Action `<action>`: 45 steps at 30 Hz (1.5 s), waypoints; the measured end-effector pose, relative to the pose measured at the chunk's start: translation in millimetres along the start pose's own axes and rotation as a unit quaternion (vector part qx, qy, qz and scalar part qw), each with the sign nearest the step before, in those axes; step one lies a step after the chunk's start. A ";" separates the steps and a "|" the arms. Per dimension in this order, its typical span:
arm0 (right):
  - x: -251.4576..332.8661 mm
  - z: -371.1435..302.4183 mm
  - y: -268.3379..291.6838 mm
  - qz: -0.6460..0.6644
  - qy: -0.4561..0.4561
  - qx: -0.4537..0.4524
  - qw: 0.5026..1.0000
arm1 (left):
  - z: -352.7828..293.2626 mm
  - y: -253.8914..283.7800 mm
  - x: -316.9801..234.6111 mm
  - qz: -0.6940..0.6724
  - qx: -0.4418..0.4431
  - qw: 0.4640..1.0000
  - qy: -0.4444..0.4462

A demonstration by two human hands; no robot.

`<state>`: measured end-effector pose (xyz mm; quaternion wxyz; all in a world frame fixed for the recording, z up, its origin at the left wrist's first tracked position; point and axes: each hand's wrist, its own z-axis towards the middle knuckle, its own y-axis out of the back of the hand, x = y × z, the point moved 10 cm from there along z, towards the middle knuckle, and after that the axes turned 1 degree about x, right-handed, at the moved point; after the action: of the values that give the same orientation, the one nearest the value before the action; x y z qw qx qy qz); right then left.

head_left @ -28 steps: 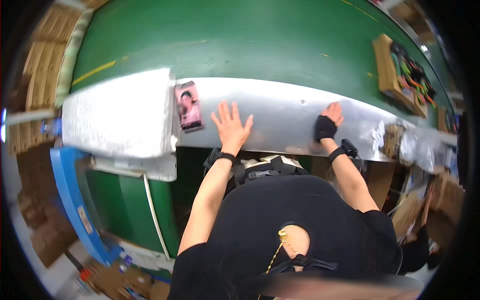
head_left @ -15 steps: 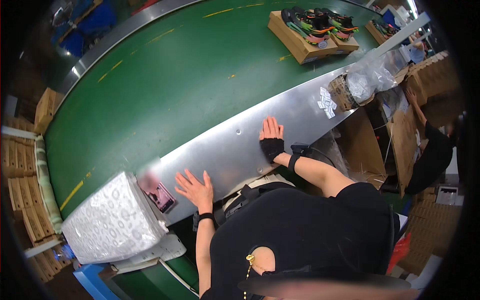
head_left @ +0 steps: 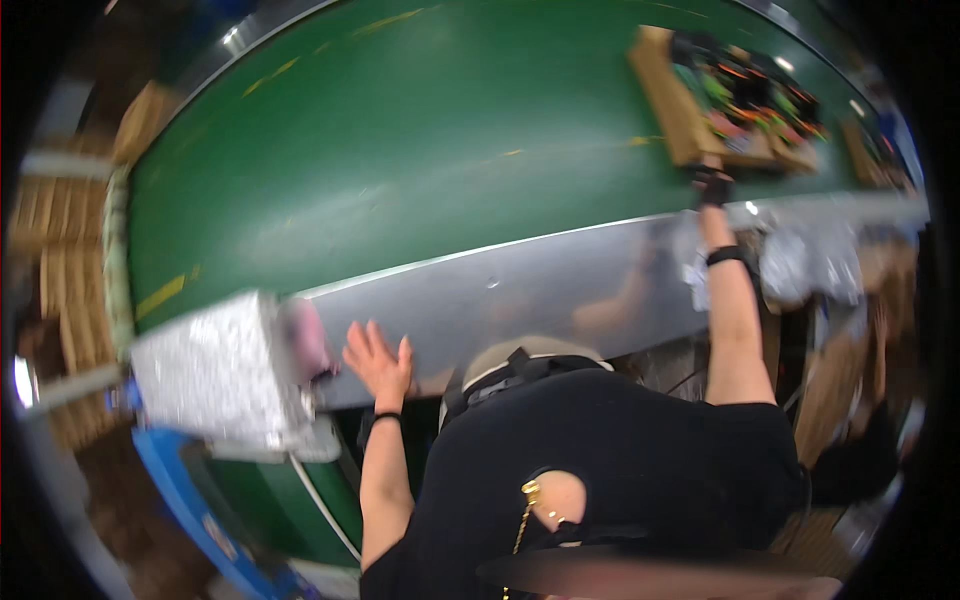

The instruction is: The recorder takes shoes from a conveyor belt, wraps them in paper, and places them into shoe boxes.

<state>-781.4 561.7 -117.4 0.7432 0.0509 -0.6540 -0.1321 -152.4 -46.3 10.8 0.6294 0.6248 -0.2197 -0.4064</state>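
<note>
My left hand (head_left: 380, 367) lies with spread fingers on the steel ledge (head_left: 480, 285), right of a blurred pink item (head_left: 311, 338) and a silvery-white patterned packet stack (head_left: 212, 370). Far to the right, my right hand (head_left: 713, 184), in a black fingerless glove, reaches to the near edge of a cardboard box (head_left: 668, 105) on the green belt. Its fingers are smeared by motion, so their grip does not show. Several black sports shoes (head_left: 750, 90) with green and orange trim sit on that box and the one beside it.
The green conveyor belt (head_left: 400, 170) runs beyond the ledge. Crumpled clear plastic bags (head_left: 808, 265) lie at the right. Stacked cardboard boxes (head_left: 75, 290) stand at the far left. A co-worker's dark sleeve (head_left: 855, 455) shows at the right edge. Another shoe box (head_left: 868, 155) follows farther along the belt.
My right hand has gone from the steel ledge out to the right, up to the shoe box. My left hand stays on the ledge. The view has turned and blurred.
</note>
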 end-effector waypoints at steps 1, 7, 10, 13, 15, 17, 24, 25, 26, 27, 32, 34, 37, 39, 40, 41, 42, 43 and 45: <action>4.7 -18.3 -83.6 0.219 -0.206 0.085 0.950 | -13.8 13.9 9.5 0.042 -0.003 0.998 0.040; 75.1 -33.7 -145.6 0.259 -0.308 0.040 0.915 | -22.9 13.3 26.5 0.056 -0.007 0.995 0.084; 88.7 -77.5 -189.0 0.329 -0.348 0.134 0.868 | -26.4 7.9 32.4 0.053 -0.001 0.994 0.091; 88.3 -114.7 -196.1 0.302 -0.323 0.094 0.892 | -25.2 5.8 34.1 0.045 0.001 0.995 0.090; 76.3 -142.2 -203.3 0.332 -0.335 0.121 0.873 | -23.5 5.4 32.3 0.030 0.002 0.996 0.082; 100.8 -199.0 -235.1 0.319 -0.332 0.131 0.878 | -28.7 7.4 36.0 0.028 -0.002 0.996 0.087; 165.9 -366.2 -316.2 0.292 -0.413 0.140 0.851 | -30.7 8.0 35.9 -0.001 -0.012 0.997 0.080; 174.1 -384.0 -326.9 0.288 -0.424 0.142 0.847 | -30.3 8.5 35.5 -0.003 -0.017 0.997 0.078; 185.0 -403.1 -340.7 0.284 -0.433 0.151 0.842 | -29.6 8.4 35.4 -0.005 -0.019 0.997 0.076; 193.0 -416.6 -348.2 0.278 -0.442 0.160 0.838 | -29.4 8.3 35.6 -0.009 -0.019 0.997 0.076; 246.3 -461.9 -374.6 0.139 -0.476 0.357 0.792 | -29.9 9.2 38.0 -0.030 -0.028 0.997 0.063; 317.6 -472.4 -384.0 0.070 -0.316 0.535 0.780 | -30.5 7.6 40.8 -0.033 -0.022 0.997 0.068; 445.2 -403.5 -361.7 -0.065 0.192 0.468 0.860 | -33.6 9.0 43.7 -0.031 -0.023 0.997 0.072; 488.1 -364.8 -337.3 -0.043 0.265 0.302 0.915 | -34.5 8.9 44.2 -0.032 -0.027 0.997 0.070; 516.7 -363.3 -336.4 -0.213 0.381 0.223 0.872 | -36.0 8.8 45.1 -0.030 -0.029 0.997 0.072; 522.0 -357.4 -341.1 -0.259 0.448 0.190 0.834 | -35.9 8.7 43.5 -0.032 -0.029 0.997 0.069; 493.2 -335.6 -364.3 -0.382 0.339 0.269 0.817 | -35.9 8.7 42.6 -0.032 -0.028 0.997 0.069; 460.7 -321.7 -380.9 -0.489 0.218 0.342 0.772 | -35.9 7.8 43.4 -0.030 -0.028 0.997 0.071; 411.1 -303.9 -402.7 -0.505 0.200 0.431 0.721 | -32.8 7.3 38.3 -0.034 -0.024 0.997 0.065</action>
<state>-489.1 37.6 134.2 0.5780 0.7133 -0.3538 -0.1784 -103.0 -57.4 5.0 0.6426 0.6418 -0.1473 -0.3917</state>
